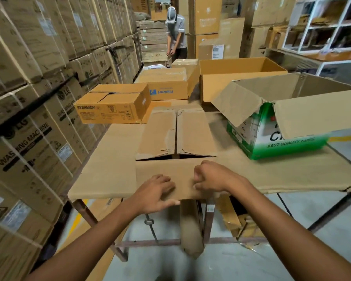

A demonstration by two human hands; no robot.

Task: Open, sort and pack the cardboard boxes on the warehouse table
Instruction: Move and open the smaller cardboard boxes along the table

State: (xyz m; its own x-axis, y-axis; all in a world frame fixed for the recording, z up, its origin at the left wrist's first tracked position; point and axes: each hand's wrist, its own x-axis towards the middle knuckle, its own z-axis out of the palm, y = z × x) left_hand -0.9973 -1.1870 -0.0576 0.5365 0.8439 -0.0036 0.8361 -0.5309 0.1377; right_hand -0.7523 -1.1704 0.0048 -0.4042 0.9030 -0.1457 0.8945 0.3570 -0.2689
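Note:
A plain brown cardboard box (176, 136) lies at the near edge of the table, its two far flaps closed over the top. Its near flap (182, 175) is folded toward me. My left hand (156, 191) rests on that flap with fingers spread and the thumb along its lower edge. My right hand (211, 177) has its fingers curled and pinches the flap's surface next to the left hand. What the box holds is hidden.
A green-and-white tape box (276, 136) stands open at right. An Eveready box (111, 106), a Flipkart box (166, 86) and a large open carton (239, 78) sit farther back. Stacked LG cartons (28, 118) wall the left. A person (175, 35) works at the far end.

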